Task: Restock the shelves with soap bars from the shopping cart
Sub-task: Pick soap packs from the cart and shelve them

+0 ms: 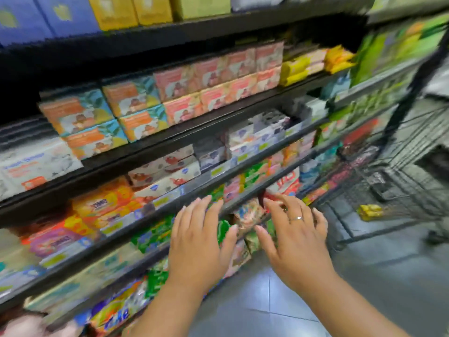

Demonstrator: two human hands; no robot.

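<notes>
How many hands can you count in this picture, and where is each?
2. The left hand is spread in front of green packs; the right hand is spread beside it, nearer the cart. Neither holds anything.

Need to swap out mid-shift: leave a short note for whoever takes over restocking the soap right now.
Left hand: open, empty, fingers spread at the lower shelf's packs.
Right hand: open, empty, beside it; blur hides whether either touches.
Shelves look well filled.
Shopping cart stands to the right with one yellow pack visible inside.
To do: fetch that pack and shelve it; the rest of the cart is out of clear view.
</notes>
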